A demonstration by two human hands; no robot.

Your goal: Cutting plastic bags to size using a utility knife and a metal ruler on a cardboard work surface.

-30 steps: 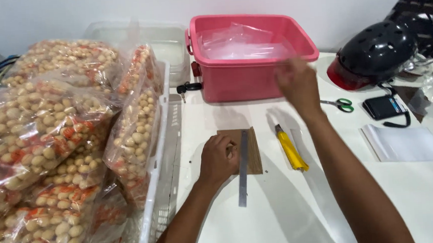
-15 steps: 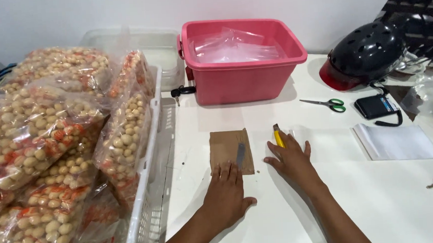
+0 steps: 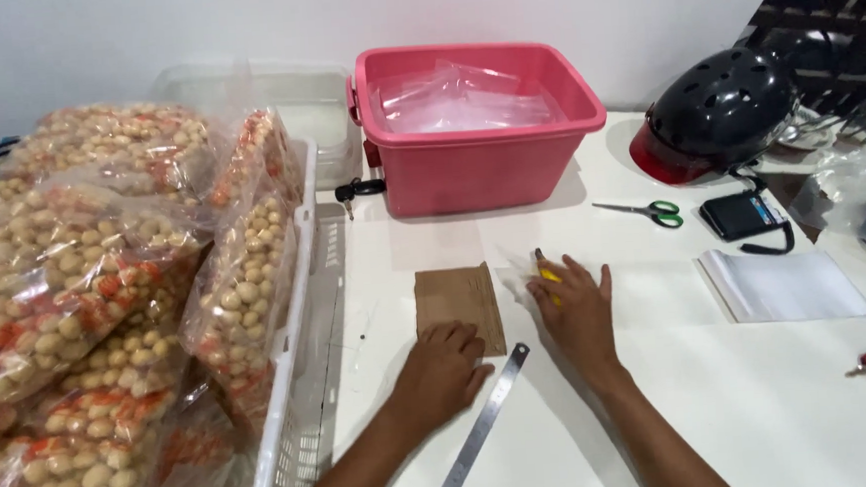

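here both hands lie flat: left hand (image 3: 442,365) on the cardboard (image 3: 460,304) edge, right hand (image 3: 577,310) over a yellow cutter (image 3: 547,272).

Brown card (image 3: 460,307), yellow knife (image 3: 548,275), pink tub (image 3: 479,170), black helmet (image 3: 720,106).

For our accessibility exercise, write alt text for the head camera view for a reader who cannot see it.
Two hands rest on a white table: the left hand on a brown card beside a steel ruler, the right hand over a yellow knife. Behind stands a pink tub; bagged snacks fill a basket at left.
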